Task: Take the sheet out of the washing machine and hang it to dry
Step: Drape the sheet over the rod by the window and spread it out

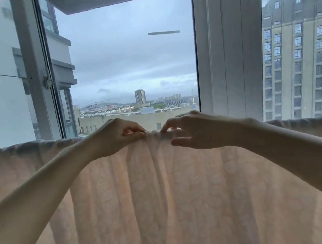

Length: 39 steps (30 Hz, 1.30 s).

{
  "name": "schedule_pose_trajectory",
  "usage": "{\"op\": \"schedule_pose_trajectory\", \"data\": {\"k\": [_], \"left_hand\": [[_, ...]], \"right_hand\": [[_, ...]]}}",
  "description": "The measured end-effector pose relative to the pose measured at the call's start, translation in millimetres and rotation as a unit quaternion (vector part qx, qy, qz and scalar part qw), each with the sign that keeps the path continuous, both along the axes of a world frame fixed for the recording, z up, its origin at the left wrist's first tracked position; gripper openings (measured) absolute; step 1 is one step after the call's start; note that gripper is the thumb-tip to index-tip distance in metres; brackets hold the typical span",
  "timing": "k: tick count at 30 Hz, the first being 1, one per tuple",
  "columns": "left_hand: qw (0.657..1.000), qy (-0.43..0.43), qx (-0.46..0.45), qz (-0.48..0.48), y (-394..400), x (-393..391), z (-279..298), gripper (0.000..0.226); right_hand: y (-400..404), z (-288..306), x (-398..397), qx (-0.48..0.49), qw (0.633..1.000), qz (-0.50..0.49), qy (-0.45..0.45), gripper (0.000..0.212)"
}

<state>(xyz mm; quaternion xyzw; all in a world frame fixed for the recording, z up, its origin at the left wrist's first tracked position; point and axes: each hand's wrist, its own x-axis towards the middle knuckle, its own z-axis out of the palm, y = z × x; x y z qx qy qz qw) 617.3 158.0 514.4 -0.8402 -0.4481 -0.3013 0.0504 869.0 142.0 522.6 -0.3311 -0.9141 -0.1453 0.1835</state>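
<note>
Your left hand [117, 136] pinches the bunched top fold of the sheet [165, 193] between thumb and curled fingers. Just beside it, your right hand [194, 132] touches the same fold with its fingertips, thumb spread apart below. The peach sheet hangs from your fingers downward; beyond them stands the open window [134, 64].

You've got a pale peach-pink sheet [166, 203] with a faint, lighter floral-looking pattern, hard to read. Window frame [225, 41] is white to light grey. Sky [130, 50] is grey-blue and cloudy. Building [300, 52] on your right is beige-grey with dark windows.
</note>
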Motion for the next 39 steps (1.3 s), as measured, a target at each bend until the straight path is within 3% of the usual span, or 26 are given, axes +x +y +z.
{"op": "schedule_pose_trajectory", "data": {"k": [7, 12, 18, 22, 26, 30, 34, 37, 39], "left_hand": [[0.999, 0.030, 0.020, 0.013, 2, -74, -7, 0.028], [0.997, -0.029, 0.069, -0.021, 7, -108, -13, 0.022], [0.986, -0.086, 0.137, -0.039, 19, -112, -20, 0.006], [0.983, -0.077, 0.163, -0.020, 33, -100, -17, 0.009], [0.973, -0.129, 0.192, 0.001, 50, -105, 3, 0.011], [0.984, -0.048, 0.172, 0.014, 59, -110, 9, 0.011], [0.967, -0.129, 0.218, 0.031, 74, -106, 30, 0.012], [0.989, -0.068, 0.120, 0.043, 87, -102, 26, 0.011], [0.999, -0.024, 0.028, 0.022, 89, -102, 15, 0.015]], "right_hand": [[-2, -11, -59, 0.050, 0.997, -0.021, 0.052, 0.035], [8, -16, -90, 0.013, 0.992, -0.033, 0.117, 0.020], [8, -18, -100, 0.036, 0.977, -0.065, 0.200, 0.004], [16, 6, -105, 0.046, 0.968, -0.094, 0.228, 0.001], [33, 19, -109, 0.102, 0.943, -0.114, 0.296, 0.003], [47, 16, -108, 0.088, 0.957, -0.128, 0.247, 0.004], [66, 34, -109, 0.161, 0.916, -0.134, 0.342, 0.004], [79, 26, -110, 0.157, 0.930, -0.144, 0.299, 0.002], [77, 13, -111, 0.051, 0.965, -0.147, 0.212, 0.001]]}}
